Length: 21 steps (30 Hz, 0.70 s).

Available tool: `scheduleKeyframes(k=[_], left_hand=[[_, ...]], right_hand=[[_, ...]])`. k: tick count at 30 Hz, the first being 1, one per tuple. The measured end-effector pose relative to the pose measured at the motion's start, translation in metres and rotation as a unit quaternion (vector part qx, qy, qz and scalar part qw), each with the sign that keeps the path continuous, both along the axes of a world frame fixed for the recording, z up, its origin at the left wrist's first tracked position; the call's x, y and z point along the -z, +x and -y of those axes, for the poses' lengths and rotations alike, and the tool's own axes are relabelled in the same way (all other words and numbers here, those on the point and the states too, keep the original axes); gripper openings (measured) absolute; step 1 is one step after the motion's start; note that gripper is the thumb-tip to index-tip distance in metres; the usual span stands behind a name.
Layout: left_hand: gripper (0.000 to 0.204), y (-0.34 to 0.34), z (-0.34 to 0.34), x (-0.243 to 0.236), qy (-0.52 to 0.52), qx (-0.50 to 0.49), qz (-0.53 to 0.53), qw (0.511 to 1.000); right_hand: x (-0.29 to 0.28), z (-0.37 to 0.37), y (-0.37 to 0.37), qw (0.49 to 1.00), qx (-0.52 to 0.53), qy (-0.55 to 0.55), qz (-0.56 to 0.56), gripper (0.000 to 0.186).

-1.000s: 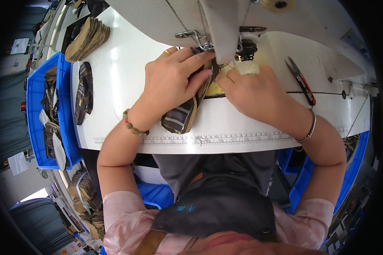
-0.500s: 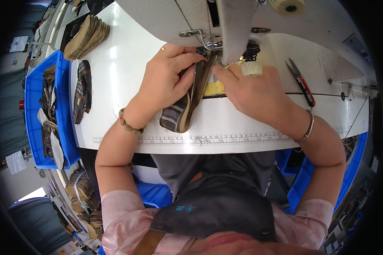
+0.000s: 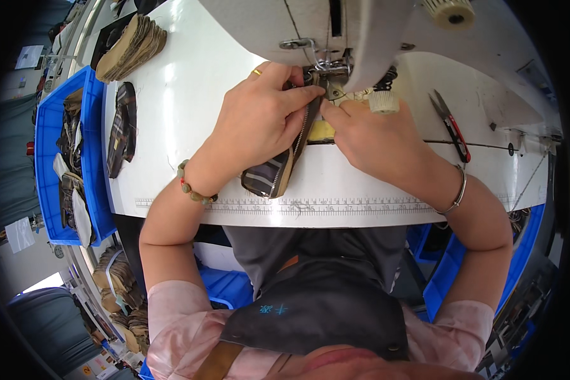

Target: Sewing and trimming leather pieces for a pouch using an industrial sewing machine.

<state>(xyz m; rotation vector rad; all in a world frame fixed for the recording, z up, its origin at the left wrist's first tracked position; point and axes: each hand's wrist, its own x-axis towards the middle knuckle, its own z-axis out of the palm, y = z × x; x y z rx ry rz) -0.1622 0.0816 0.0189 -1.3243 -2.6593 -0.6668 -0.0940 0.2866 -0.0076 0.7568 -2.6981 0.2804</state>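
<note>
A dark plaid fabric piece with a metal zipper [image 3: 273,172] lies lengthwise under the sewing machine [image 3: 386,38], its far end at the presser foot [image 3: 330,67]. My left hand [image 3: 263,114] is closed on its left side, thumb and forefinger pressing beside the zipper teeth close to the foot. My right hand [image 3: 377,130] sits on the other side, fingers curled, thumb and forefinger tips pinched at the piece's right edge. The needle area is partly hidden by the machine head and my fingers. A yellow block [image 3: 322,131] shows between my right hand and the piece.
Red-handled thread snips [image 3: 451,126] lie right of my right hand. Left on the white table [image 3: 171,145] are a stack of tan fabric pieces [image 3: 133,47] and a folded plaid piece [image 3: 122,130]. A blue bin [image 3: 50,158] of pieces stands beyond the left edge. A ruler strip [image 3: 354,207] runs along the front.
My view has shifted slightly, so the machine appears farther right. My left forefinger and thumb have come across the zipper toward the right hand. The piece remains under the machine.
</note>
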Motion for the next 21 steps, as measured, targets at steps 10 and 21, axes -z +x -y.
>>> scheduleKeyframes(k=[10, 21], left_hand=[[0.032, 0.001, -0.0032, 0.0037, -0.009, -0.02, 0.011, 1.0], [0.034, 0.0048, -0.0062, 0.0023, -0.018, -0.038, -0.011, 0.999]], right_hand=[[-0.0074, -0.0029, -0.0032, 0.998, -0.035, -0.043, -0.013, 0.008], [-0.006, -0.0082, -0.0042, 1.0, -0.014, -0.01, -0.017, 0.012]])
